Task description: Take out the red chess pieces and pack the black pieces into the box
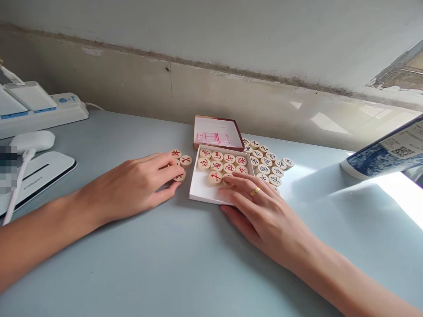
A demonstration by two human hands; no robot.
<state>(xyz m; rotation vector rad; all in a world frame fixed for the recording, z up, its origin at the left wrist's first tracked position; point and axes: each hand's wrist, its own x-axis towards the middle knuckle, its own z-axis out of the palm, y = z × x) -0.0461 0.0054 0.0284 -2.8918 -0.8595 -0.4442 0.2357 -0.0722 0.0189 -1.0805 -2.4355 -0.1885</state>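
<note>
A white box tray (194,185) holds several round pieces with red characters, such as one (215,177) in its front row. My right hand (261,202), with a ring on one finger, reaches over the tray's front right; its fingers are apart and its fingertips touch a red piece there. Left of the tray, my left hand (142,182) rests on a small group of red pieces (185,160), fingers spread and partly covering some of them. Behind the tray lies the open box lid (218,130) with red marks inside. Dark-marked pieces (266,162) sit to the right.
The blue-grey table (148,264) meets a wall at the back. A power strip (69,108), a white rounded case (33,141) and a white stand with a cable are at the left. A blue patterned container (380,154) lies at the right.
</note>
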